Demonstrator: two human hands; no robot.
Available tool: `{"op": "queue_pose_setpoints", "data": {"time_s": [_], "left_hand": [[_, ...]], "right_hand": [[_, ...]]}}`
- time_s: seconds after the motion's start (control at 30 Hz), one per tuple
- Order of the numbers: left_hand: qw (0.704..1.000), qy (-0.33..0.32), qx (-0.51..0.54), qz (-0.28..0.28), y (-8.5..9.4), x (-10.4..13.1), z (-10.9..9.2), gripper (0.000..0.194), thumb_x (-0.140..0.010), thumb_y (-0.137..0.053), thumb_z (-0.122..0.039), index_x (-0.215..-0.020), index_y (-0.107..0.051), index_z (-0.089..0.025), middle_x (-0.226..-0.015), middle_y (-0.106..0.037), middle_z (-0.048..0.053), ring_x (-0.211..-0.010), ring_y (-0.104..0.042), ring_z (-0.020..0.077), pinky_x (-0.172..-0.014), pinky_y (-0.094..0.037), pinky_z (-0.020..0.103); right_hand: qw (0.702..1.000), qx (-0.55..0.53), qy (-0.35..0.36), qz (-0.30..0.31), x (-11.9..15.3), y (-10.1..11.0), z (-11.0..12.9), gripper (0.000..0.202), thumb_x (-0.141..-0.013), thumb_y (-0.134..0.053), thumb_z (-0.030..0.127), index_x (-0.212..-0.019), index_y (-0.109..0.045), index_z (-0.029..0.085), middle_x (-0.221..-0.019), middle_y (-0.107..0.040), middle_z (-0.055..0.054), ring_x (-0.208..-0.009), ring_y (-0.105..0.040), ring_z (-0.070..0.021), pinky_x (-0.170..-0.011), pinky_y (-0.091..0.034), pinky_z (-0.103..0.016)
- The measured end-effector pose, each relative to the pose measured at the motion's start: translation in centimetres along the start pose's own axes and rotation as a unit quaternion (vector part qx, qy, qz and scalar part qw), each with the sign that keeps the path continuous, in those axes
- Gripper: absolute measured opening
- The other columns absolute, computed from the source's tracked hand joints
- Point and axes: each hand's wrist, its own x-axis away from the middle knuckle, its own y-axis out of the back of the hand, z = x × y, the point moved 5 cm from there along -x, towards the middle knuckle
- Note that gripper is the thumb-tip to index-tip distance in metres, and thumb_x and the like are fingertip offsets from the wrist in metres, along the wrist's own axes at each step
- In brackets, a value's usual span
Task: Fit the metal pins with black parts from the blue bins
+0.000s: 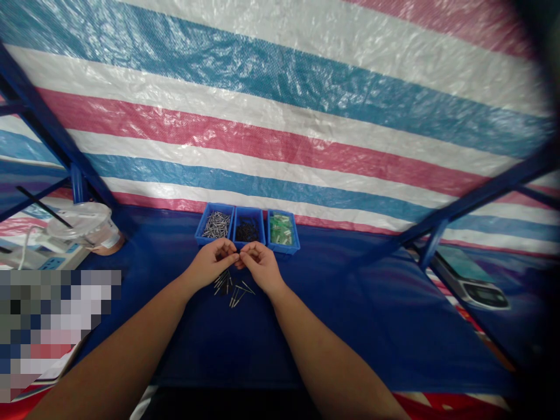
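Observation:
My left hand (217,260) and my right hand (259,266) meet fingertip to fingertip just in front of the middle bin. Both are closed in a pinch around something small and dark that I cannot make out. Beneath them on the blue table lie several thin metal pins (237,296), some with dark pieces among them. Behind the hands stand three blue bins in a row. Silvery metal pins (217,224) fill the left bin, small black pieces (247,230) lie in the middle one, and green and pale pieces (280,229) are in the right one.
A lidded plastic cup (94,227) with a black straw stands at the left, near a white power strip (61,259). A digital scale (475,286) sits at the right beyond the blue metal frame (437,233). A striped tarp (280,140) rises behind the table (350,326).

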Motion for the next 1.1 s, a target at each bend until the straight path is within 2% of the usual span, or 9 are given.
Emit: {"op": "queue_pose_setpoints", "data": {"time_s": [0.23, 0.77, 0.9, 1.0, 1.1], "left_hand": [[1.000, 0.011, 0.021, 0.000, 0.0, 0.1, 0.0, 0.027, -0.084, -0.073, -0.037, -0.095, -0.060, -0.016, -0.078, -0.065, 0.002, -0.068, -0.061, 0.0136, -0.065, -0.048, 0.026], [1.000, 0.014, 0.002, -0.006, 0.3, 0.3, -0.1, 0.026, -0.083, -0.072, -0.037, -0.094, -0.061, -0.016, -0.076, -0.062, 0.001, -0.065, -0.058, 0.0119, -0.061, -0.045, 0.024], [1.000, 0.015, -0.009, -0.014, 0.5, 0.3, -0.3, 0.025, -0.082, -0.073, -0.035, -0.094, -0.061, -0.016, -0.071, -0.057, -0.002, -0.060, -0.052, 0.0100, -0.057, -0.041, 0.023], [0.999, 0.009, -0.024, -0.024, 0.8, 0.2, -0.3, 0.023, -0.082, -0.072, -0.033, -0.095, -0.062, -0.017, -0.076, -0.060, 0.000, -0.061, -0.051, 0.0100, -0.058, -0.041, 0.023], [0.999, 0.005, -0.032, -0.028, 1.1, 0.2, -0.3, 0.021, -0.083, -0.071, -0.031, -0.095, -0.062, -0.017, -0.078, -0.061, 0.000, -0.062, -0.052, 0.0101, -0.059, -0.042, 0.023]], "right_hand": [[1.000, 0.013, 0.016, -0.014, -0.1, 0.3, 0.1, 0.022, -0.079, -0.073, 0.038, -0.083, -0.060, 0.020, -0.065, -0.065, 0.003, -0.055, -0.064, -0.0136, -0.059, -0.056, -0.028], [0.998, 0.053, 0.032, -0.029, 0.0, 0.9, 0.6, 0.020, -0.080, -0.071, 0.037, -0.086, -0.060, 0.021, -0.068, -0.067, 0.001, -0.060, -0.067, -0.0157, -0.061, -0.055, -0.029], [0.993, 0.070, 0.070, -0.068, -0.2, 2.3, 1.5, 0.020, -0.082, -0.069, 0.038, -0.088, -0.059, 0.021, -0.075, -0.069, -0.001, -0.064, -0.067, -0.0165, -0.064, -0.056, -0.030], [0.987, 0.086, 0.084, -0.102, -0.4, 3.5, 2.0, 0.018, -0.082, -0.068, 0.036, -0.088, -0.059, 0.022, -0.075, -0.069, -0.002, -0.064, -0.066, -0.0167, -0.064, -0.055, -0.030], [0.973, 0.153, 0.102, -0.137, -0.5, 4.4, 2.5, 0.014, -0.083, -0.066, 0.033, -0.087, -0.060, 0.021, -0.072, -0.067, -0.001, -0.062, -0.063, -0.0167, -0.061, -0.053, -0.029]]}}
